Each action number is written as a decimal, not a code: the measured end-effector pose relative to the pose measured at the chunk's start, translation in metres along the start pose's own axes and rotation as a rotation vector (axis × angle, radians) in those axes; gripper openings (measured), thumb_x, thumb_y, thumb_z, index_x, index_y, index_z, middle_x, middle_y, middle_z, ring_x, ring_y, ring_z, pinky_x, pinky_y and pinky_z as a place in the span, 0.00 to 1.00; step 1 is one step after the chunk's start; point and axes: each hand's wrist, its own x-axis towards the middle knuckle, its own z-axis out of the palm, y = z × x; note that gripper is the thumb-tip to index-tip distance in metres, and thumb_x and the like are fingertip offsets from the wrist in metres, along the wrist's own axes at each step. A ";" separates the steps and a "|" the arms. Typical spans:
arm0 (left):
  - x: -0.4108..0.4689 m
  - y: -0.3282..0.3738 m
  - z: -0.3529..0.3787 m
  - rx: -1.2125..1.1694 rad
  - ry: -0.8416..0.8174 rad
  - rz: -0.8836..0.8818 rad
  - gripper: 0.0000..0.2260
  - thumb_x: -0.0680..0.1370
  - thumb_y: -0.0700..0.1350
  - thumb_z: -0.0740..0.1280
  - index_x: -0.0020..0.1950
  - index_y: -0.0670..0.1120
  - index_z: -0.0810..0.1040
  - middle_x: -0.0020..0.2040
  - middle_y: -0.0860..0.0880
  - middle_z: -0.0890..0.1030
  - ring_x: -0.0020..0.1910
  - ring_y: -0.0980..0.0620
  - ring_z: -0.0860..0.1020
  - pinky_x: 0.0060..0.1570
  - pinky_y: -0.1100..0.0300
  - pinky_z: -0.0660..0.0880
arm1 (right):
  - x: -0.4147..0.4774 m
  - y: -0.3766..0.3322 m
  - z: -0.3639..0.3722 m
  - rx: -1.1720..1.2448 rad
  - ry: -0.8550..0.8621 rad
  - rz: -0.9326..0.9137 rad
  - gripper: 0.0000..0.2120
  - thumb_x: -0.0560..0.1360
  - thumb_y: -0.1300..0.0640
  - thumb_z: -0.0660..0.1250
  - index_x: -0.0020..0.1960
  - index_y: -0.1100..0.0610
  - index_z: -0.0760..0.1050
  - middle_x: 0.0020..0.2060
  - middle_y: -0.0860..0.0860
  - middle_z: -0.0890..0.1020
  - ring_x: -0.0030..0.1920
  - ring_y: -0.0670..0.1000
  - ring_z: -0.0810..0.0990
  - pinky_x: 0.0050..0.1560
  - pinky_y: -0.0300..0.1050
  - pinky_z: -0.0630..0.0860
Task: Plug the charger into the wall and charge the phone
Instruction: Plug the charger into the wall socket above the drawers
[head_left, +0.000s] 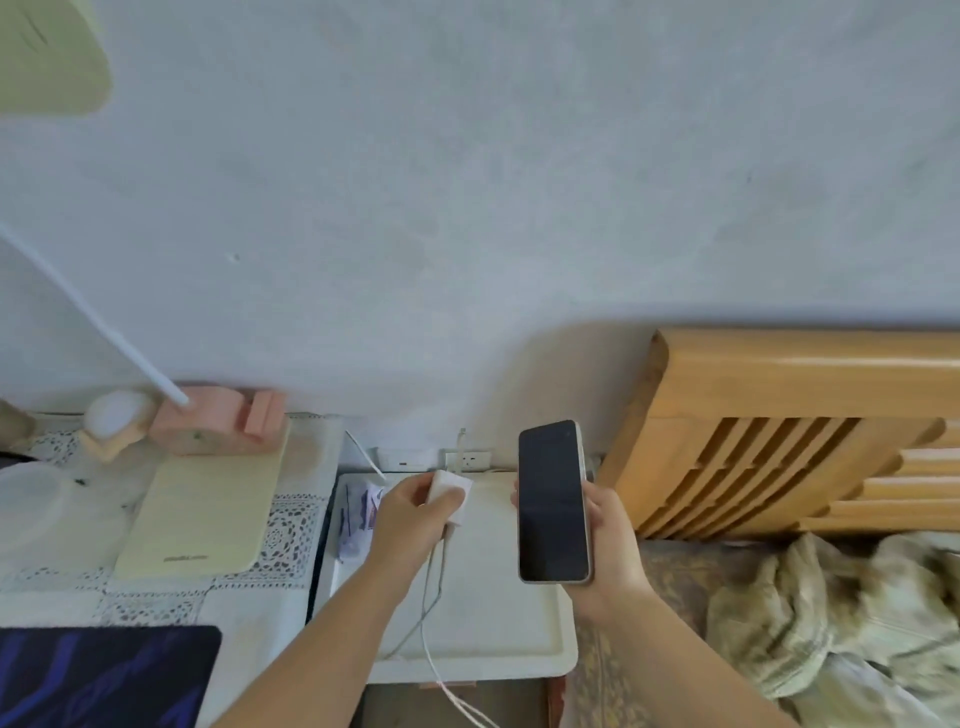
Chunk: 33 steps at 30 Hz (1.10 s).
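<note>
Left hand clamped on charger just short of the outlet at the tray's back edge, right hand gripping phone upright; charger likely light, rigid, best held by its sides.

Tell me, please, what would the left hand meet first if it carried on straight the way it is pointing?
Probably the wall socket: the left hand points the white charger at it, though depth is unclear.

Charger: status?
Left hand grips charger, short of wall socket. Right hand holds phone, screen dark. Nothing blocking the socket.
</note>
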 end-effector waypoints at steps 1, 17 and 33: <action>0.003 -0.007 0.005 -0.002 -0.003 -0.017 0.10 0.71 0.42 0.70 0.52 0.47 0.81 0.45 0.47 0.83 0.40 0.51 0.79 0.43 0.54 0.79 | 0.004 -0.002 -0.007 -0.023 -0.010 -0.008 0.28 0.72 0.42 0.65 0.63 0.61 0.73 0.55 0.61 0.77 0.54 0.60 0.76 0.63 0.58 0.69; 0.067 -0.094 0.021 -0.106 -0.077 -0.186 0.12 0.74 0.44 0.70 0.57 0.51 0.79 0.51 0.49 0.83 0.53 0.50 0.80 0.52 0.58 0.76 | 0.067 0.033 -0.073 0.021 -0.050 0.079 0.23 0.68 0.41 0.65 0.54 0.56 0.83 0.48 0.57 0.85 0.48 0.57 0.83 0.50 0.54 0.78; 0.138 -0.117 0.052 -0.045 0.065 -0.057 0.12 0.72 0.49 0.73 0.52 0.56 0.74 0.48 0.50 0.81 0.43 0.51 0.82 0.30 0.68 0.76 | 0.105 0.046 -0.076 0.092 0.065 0.067 0.23 0.76 0.46 0.59 0.66 0.57 0.75 0.64 0.63 0.77 0.63 0.63 0.76 0.58 0.56 0.76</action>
